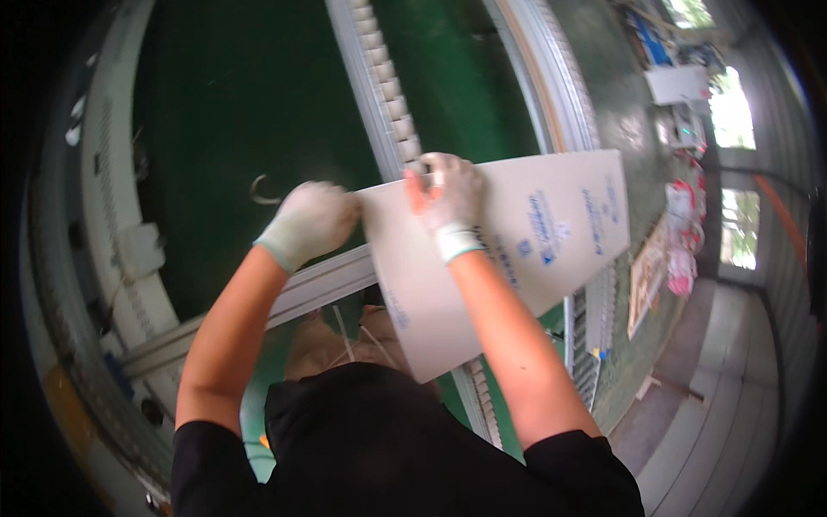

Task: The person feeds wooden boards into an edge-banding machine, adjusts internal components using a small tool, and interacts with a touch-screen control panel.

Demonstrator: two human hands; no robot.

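Observation:
A flat white panel (508,250) with blue printing lies tilted across the conveyor rails in front of me. My left hand (314,220), in a white knit glove, is closed at the panel's left corner, its fingertips partly hidden. My right hand (452,194), gloved with the thumb tip bare, is closed on the panel's far edge, fingers over the rim. The right forearm crosses above the panel's printed face.
A roller rail (392,95) runs away from the panel, over a green floor. Another metal rail (538,77) stands to its right. A crossbar (332,274) passes below my left hand. Red and white bags (680,237) are piled at far right.

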